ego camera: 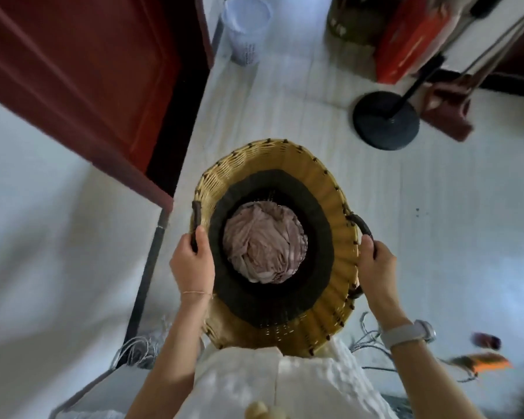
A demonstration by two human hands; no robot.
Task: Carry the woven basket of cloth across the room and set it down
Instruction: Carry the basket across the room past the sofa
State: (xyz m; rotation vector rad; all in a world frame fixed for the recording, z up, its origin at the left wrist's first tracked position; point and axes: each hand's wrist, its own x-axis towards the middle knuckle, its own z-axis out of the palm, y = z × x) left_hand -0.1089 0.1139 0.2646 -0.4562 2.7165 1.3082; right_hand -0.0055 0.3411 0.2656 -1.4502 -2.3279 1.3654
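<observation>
A round woven basket [324, 189] with a tan rim and a dark inner band is held up in front of my body, above the pale floor. A crumpled pinkish cloth [265, 247] lies at its bottom. My left hand [192, 263] is shut on the dark left handle. My right hand [375, 264], with a grey watch on the wrist, is shut on the dark right handle. The basket's near edge is pressed against my white garment.
A dark red door [82, 77] stands at the left. A white mesh bin [245, 28] sits ahead. A black round stand base [386, 120] and a red box [412, 40] are at the right. A dark pole [147, 273] runs along my left.
</observation>
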